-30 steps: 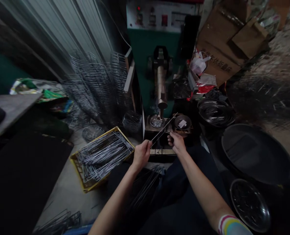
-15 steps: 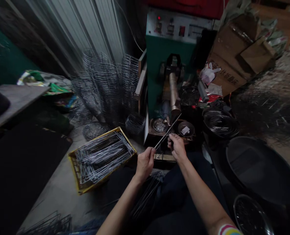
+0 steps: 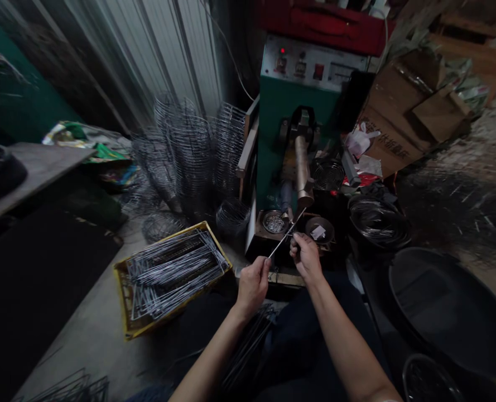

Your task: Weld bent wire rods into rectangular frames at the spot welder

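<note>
My left hand (image 3: 254,283) is closed round the near end of a thin metal rod (image 3: 287,233). The rod slants up and to the right, its far tip just below the copper head (image 3: 303,177) of a green machine (image 3: 289,106). My right hand (image 3: 305,255) pinches the rod near its middle. Both hands hover in front of the machine's base, where a small dish of tiny metal parts (image 3: 274,222) sits on the left and another small dish (image 3: 319,229) on the right. More rods (image 3: 248,340) lie across my lap.
A yellow crate of wire frames (image 3: 170,271) stands on the floor to the left. Stacked wire racks (image 3: 191,151) lean behind it. At the right are a bowl of wire rings (image 3: 377,220), a large dark pan (image 3: 448,307) and cardboard boxes (image 3: 402,111).
The view has shifted so the machine sits further right and lower. Both hands keep hold of the rod, and its far tip now lies closer under the copper head.
</note>
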A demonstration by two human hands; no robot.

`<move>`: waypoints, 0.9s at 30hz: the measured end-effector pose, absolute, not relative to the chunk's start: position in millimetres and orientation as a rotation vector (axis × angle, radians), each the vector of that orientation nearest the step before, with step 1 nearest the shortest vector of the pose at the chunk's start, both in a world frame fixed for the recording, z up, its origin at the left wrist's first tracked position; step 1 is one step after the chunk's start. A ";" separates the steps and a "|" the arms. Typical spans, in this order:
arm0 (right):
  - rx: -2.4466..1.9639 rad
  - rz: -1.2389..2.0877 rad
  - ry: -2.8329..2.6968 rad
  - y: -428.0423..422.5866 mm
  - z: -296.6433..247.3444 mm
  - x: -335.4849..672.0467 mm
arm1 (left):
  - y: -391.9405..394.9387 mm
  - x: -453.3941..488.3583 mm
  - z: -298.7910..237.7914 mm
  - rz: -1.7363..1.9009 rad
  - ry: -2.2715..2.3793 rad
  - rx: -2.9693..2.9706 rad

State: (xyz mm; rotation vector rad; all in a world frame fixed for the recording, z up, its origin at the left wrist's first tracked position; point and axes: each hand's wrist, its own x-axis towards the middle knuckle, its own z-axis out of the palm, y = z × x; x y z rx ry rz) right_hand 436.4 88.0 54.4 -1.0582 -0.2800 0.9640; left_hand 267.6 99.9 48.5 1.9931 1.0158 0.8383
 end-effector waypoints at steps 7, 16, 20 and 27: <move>-1.052 0.953 -0.265 90.7 52.7 437.9 | 98.8 272.3 45.7 0.898 1.010 1.983; -1.039 0.941 -0.268 97.0 54.0 443.7 | 104.1 276.5 49.8 0.940 0.993 1.974; -1.043 0.958 -0.240 98.4 53.6 444.9 | 105.1 277.5 47.7 0.941 0.979 1.966; -1.052 0.951 -0.240 94.4 54.4 441.3 | 99.8 276.8 43.8 0.948 0.977 1.938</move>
